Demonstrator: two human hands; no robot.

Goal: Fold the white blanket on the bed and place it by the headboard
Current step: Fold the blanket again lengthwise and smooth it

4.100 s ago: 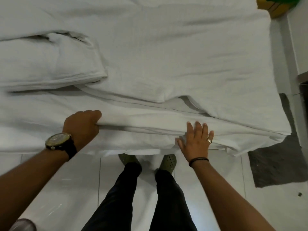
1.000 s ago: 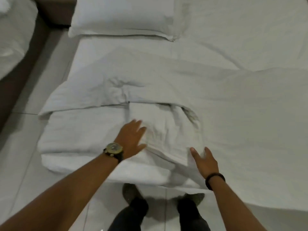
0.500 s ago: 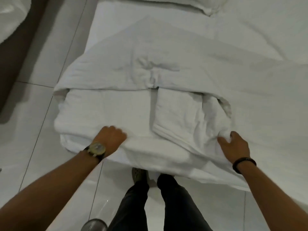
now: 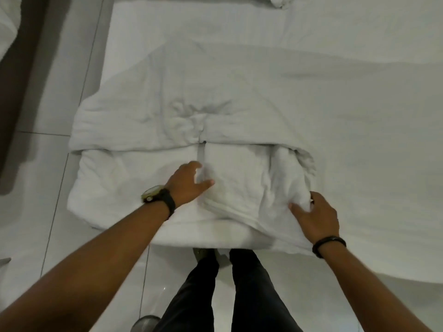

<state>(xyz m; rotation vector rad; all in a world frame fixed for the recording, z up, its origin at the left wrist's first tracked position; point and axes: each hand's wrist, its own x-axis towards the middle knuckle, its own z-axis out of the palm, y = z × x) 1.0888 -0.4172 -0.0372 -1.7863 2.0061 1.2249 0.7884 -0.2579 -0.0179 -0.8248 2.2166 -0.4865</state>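
The white blanket (image 4: 167,111) lies partly folded in thick layers at the near left corner of the bed (image 4: 359,116). A smaller folded panel of it rests on top near the bed's front edge. My left hand (image 4: 189,184), with a wristwatch, lies on the left edge of that panel, fingers spread and curled into the cloth. My right hand (image 4: 316,215), with a black wristband, grips the bunched right end of the same panel. The headboard is out of view.
A pillow edge (image 4: 275,2) shows at the top of the frame. White tiled floor (image 4: 48,176) runs along the bed's left side and under my legs (image 4: 227,295). A dark strip and another white bed edge (image 4: 6,25) are at the far left.
My left hand has moved right from the blanket's near left edge to the folded panel's left side. My right hand stays gripping the panel's right end. The view has shifted closer.
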